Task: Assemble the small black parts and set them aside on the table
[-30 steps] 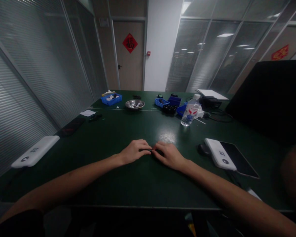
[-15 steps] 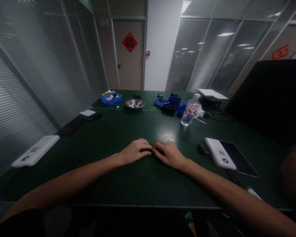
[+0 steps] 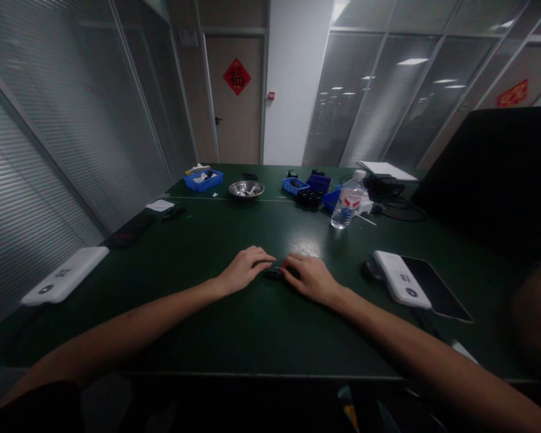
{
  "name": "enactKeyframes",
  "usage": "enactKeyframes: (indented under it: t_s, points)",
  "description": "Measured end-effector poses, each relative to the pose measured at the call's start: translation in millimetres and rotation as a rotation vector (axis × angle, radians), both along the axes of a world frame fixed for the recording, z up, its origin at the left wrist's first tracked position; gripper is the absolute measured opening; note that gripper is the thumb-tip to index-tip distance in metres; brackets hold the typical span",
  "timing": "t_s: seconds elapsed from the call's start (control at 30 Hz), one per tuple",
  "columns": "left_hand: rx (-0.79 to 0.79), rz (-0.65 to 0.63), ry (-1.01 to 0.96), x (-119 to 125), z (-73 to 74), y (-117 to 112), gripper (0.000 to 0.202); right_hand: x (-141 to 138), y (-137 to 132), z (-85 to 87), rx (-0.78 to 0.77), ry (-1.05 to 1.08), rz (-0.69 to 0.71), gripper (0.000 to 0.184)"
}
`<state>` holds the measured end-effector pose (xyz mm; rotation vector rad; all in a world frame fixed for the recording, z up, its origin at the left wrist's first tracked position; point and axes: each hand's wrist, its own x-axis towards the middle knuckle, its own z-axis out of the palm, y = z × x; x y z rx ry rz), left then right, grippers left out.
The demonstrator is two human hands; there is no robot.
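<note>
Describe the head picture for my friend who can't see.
A person's left hand and right hand almost meet by a small dark object on a green table. Farther back are a bottle, a metal bowl and blue trays.

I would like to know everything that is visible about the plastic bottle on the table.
The bottle looks like clear, colourless plastic, with a white cap on top and a label with red marks around its upper body. It stands on its base on the dark green table, beyond the right hand; its slant in the picture may come from the lens. Blue containers appear close beside it; contact with them is unclear. No hand touches it. How full it is, I cannot tell.
</note>
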<state>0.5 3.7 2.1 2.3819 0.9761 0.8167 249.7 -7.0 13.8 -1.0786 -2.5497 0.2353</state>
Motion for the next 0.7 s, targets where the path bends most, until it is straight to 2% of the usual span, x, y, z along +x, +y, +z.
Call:
enactKeyframes:
  t_s: [0.27,0.4,0.57,0.63,0.7]
  points:
    - [0.059,0.09,0.095,-3,-9.2,7,0.025,1,5,-3.2,0.009,-0.013,-0.072,0.019]
    - [0.033,0.114,0.117,-3,-11.9,11,0.024,3,7,-3.0,0.001,-0.018,-0.094,0.02]
    - [-0.11,0.099,0.087,-16,-7.4,12,0.034,9,11,-2.1,-0.011,-0.007,-0.155,0.02]
    - [-0.161,0.108,0.066,-21,-3.9,5,0.04,10,13,-2.1,-0.022,0.003,-0.178,0.021]
    - [-0.133,0.135,0.057,-21,0.6,-5,0.041,12,15,-3.0,-0.028,0.018,-0.194,0.021]
